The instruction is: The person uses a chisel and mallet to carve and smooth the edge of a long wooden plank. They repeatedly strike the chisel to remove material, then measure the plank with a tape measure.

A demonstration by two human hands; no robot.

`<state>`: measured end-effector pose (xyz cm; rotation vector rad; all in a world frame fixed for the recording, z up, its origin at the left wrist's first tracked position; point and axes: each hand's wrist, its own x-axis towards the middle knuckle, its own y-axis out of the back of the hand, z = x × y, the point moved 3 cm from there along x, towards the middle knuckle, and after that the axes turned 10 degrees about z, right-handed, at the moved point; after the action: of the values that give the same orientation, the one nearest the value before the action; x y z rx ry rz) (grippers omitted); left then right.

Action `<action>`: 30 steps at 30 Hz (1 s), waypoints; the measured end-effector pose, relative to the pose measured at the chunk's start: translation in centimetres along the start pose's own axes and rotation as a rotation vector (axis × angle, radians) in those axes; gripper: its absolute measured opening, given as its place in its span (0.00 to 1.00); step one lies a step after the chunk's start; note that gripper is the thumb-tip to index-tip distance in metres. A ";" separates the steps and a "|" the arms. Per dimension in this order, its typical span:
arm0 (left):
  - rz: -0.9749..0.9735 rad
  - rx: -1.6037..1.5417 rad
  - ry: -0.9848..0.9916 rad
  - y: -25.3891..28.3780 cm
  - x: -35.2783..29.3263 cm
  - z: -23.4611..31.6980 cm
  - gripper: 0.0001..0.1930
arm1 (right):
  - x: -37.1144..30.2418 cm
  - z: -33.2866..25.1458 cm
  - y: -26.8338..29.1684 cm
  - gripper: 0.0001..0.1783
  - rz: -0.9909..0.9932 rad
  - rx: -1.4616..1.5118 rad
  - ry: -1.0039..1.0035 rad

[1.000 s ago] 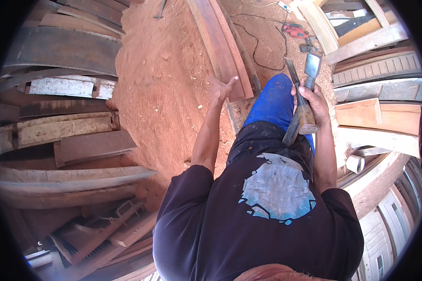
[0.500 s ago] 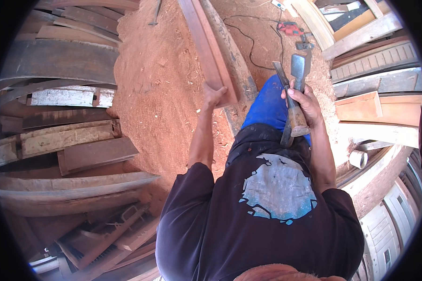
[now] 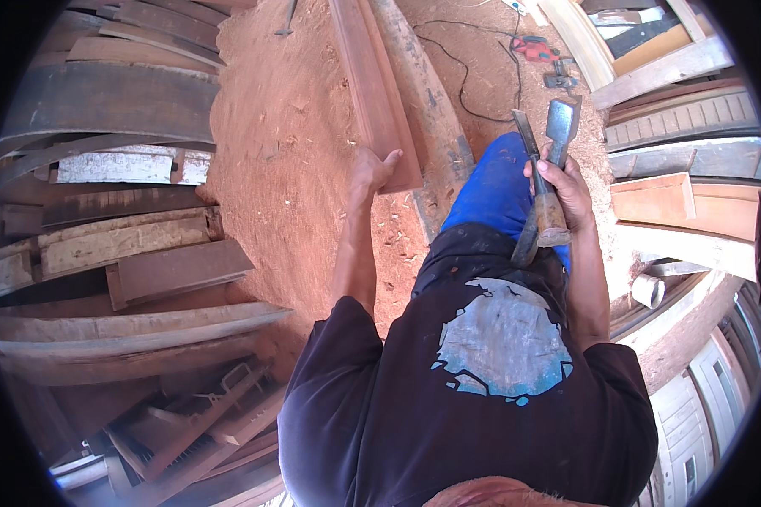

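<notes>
My left hand (image 3: 372, 171) is closed on the near end of a long reddish-brown wooden plank (image 3: 376, 93), its thumb over the end face. The plank runs away from me beside a weathered beam (image 3: 431, 97). My right hand (image 3: 569, 190) grips two tools together above my blue-clad thigh. One is a chisel (image 3: 551, 221) with a narrow dark blade pointing away and a worn wooden handle. The other has a broad steel blade (image 3: 560, 124) and a dark lower end (image 3: 525, 243) near my lap; its exact kind is unclear because my fingers hide its middle.
Sawdust (image 3: 271, 203) covers the ground. A red power tool (image 3: 535, 49) with a black cord (image 3: 461, 76) lies at the far right. Stacked boards (image 3: 110, 106) line the left side, and more timber (image 3: 685, 156) lines the right. A long-handled tool (image 3: 287, 24) lies far left of the plank.
The plank has turned in my left hand, so its broad face shows more. My right hand and its two tools have shifted slightly right and nearer.
</notes>
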<state>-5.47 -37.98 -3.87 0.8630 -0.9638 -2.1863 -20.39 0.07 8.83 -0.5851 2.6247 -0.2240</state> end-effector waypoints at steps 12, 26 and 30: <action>0.190 0.062 -0.120 -3.8 -3.0 5.8 0.42 | 1.0 -0.2 -2.1 0.14 -0.084 -0.114 -0.003; 0.143 -0.452 -0.549 -4.1 -2.9 0.7 0.27 | 1.4 0.6 -1.4 0.18 -0.067 -0.073 -0.024; 0.077 -0.516 -0.630 -3.8 -3.7 -1.1 0.24 | 1.1 0.3 -1.5 0.14 -0.058 -0.092 -0.019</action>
<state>-3.34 -33.61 -6.28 -0.1130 -0.6164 -2.5124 -20.65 -1.77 8.48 -0.6921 2.6125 -0.1154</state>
